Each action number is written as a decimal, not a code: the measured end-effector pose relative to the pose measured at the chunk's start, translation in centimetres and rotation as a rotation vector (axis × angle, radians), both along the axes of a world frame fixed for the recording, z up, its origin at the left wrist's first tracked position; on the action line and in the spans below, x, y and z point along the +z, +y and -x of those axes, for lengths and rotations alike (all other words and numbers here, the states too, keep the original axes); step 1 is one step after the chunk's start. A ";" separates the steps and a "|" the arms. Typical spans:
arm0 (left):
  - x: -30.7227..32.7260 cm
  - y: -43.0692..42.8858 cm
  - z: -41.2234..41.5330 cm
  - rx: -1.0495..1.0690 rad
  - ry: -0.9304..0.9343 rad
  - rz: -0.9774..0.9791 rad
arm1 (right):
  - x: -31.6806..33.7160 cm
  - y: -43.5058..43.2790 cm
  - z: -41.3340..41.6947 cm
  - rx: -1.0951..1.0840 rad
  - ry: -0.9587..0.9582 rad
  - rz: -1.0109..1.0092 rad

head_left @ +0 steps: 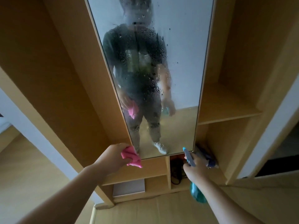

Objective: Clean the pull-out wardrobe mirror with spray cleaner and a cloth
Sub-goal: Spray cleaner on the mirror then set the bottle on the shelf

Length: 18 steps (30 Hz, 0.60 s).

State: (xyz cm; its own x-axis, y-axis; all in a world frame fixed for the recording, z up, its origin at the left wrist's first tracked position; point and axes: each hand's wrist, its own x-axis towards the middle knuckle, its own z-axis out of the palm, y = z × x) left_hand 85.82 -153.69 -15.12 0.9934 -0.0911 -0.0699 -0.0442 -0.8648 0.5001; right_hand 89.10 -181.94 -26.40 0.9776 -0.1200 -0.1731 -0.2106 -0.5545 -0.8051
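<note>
**Mirror Wetted, Cloth and Sprayer in Hand**

The tall mirror [178, 46] stands pulled out in front of the open wooden wardrobe [64, 78]. Droplets and mist cover the central band of the glass from top to near the bottom; the outer right strip looks drier. The glass reflects the person.

The left hand [113, 156] is closed around a crumpled pink cloth [131, 157], held just beside the mirror's lower left corner. Whether the cloth touches the frame cannot be told.

The right hand [197, 167] is wrapped around the neck of the spray bottle [196, 193]. The blue nozzle points up at the mirror's lower right corner. The teal body hangs below the wrist; its fill level cannot be read.

Wardrobe compartments:
- Small cubby under the mirror: black cables [175, 168], loosely coiled.
- Low cubby to its left: a flat pale box [128, 188].
- Lower right compartment: a bundle of blue fabric [208, 157], partly hidden behind the right hand.
</note>
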 end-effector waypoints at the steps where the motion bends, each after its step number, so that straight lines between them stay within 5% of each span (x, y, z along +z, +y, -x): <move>1: 0.0 -0.2 -0.2 0.004 0.003 0.008 | 0.0 -0.4 -0.1 -0.024 0.007 -0.020; 10: -0.5 -2.0 -0.8 -0.049 0.011 0.012 | -0.6 -3.7 -0.7 -0.156 0.022 0.021; 18: -1.4 -2.0 -0.9 -0.045 0.032 -0.003 | -1.6 -4.1 0.1 -0.060 0.087 0.011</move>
State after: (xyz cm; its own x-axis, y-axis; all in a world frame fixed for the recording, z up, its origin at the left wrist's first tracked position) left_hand 86.68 -155.71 -16.50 0.9856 -0.1350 -0.1017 -0.0669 -0.8641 0.4989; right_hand 88.95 -186.01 -27.96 0.9499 -0.1801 -0.2556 -0.3127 -0.5474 -0.7763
